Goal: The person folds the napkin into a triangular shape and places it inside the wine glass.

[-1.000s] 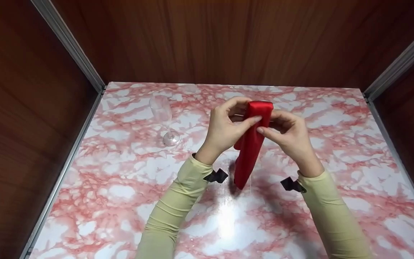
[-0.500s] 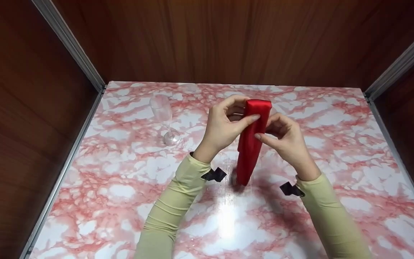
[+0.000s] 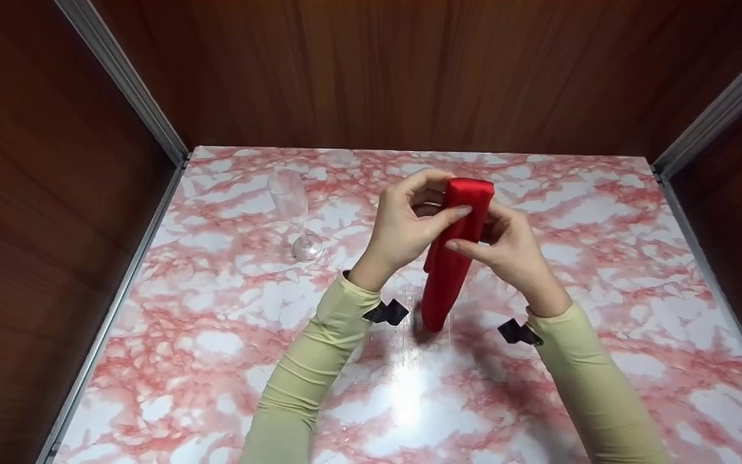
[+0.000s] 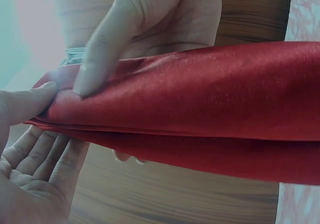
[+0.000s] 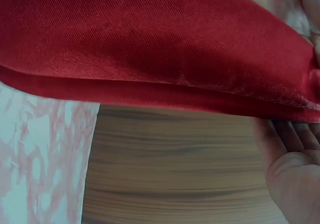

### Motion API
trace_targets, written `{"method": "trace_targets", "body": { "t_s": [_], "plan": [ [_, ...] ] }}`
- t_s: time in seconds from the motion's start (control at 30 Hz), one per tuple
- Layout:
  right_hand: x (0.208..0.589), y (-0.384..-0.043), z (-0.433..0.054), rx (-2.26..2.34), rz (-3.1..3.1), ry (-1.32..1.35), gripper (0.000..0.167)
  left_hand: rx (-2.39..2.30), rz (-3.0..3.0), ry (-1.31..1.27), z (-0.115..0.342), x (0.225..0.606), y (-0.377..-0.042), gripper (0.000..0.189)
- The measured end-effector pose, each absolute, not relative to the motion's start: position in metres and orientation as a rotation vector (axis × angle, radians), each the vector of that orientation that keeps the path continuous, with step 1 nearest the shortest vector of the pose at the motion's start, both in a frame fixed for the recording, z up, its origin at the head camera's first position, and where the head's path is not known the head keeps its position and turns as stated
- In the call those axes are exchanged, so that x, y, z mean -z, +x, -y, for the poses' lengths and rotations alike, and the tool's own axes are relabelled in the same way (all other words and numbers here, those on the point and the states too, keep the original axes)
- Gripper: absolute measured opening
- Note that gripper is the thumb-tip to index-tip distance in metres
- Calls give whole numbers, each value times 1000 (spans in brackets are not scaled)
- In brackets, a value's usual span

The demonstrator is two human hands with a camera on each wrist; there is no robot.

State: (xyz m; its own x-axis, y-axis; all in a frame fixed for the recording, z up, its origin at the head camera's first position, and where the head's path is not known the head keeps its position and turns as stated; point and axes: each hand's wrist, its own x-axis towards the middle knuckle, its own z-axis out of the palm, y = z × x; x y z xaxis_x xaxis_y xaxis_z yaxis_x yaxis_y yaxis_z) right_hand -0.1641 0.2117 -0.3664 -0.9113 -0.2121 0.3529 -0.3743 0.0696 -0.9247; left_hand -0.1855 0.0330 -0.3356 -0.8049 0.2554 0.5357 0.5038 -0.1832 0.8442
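Note:
A narrow folded strip of red satin cloth (image 3: 451, 277) hangs between both hands above the table. Its squared top fold faces up and its tapering lower end points toward the person. The left hand (image 3: 403, 219) pinches it near the top, thumb laid across the front and fingers behind. A little lower, the right hand (image 3: 509, 248) pinches it from the other side with its thumb on the front; its fingers are mostly hidden behind the cloth. Seen close in the left wrist view, the cloth (image 4: 200, 94) has layered edges running along its length. The right wrist view shows the cloth's (image 5: 125, 39) fine weave.
A clear stemmed glass (image 3: 307, 247) stands on the table to the left of the hands. The red-and-white marbled tabletop (image 3: 216, 341) is bounded by brown wood-grain panels (image 3: 371, 77) at the back and sides, with metal strips along the corners.
The right hand slid its thumb a little leftward and down across the cloth. The left hand kept its pinch near the top, and the cloth shifted only slightly. The glass stayed put.

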Motion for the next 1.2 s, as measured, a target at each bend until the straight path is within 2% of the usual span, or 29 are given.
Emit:
{"method": "trace_targets", "body": {
  "t_s": [0.37, 0.67, 0.9, 1.0, 1.2],
  "plan": [
    [384, -163, -212, -2111, 2252, 561, 40, 2102, 1882, -869, -28, 336, -187, 34],
    [411, -159, -215, -2114, 2332, 529, 26, 2111, 1864, -826, -21, 332, -190, 36],
    [407, -153, -214, -2088, 2371, 540, 25, 2137, 1862, -812, -16, 309, -174, 33],
    [410, -158, -217, -2084, 2346, 556, 27, 2144, 1863, -817, -17, 309, -174, 33],
    [391, -159, -216, -2076, 2277, 561, 29, 2143, 1878, -814, -18, 314, -174, 34]
  ]
}}
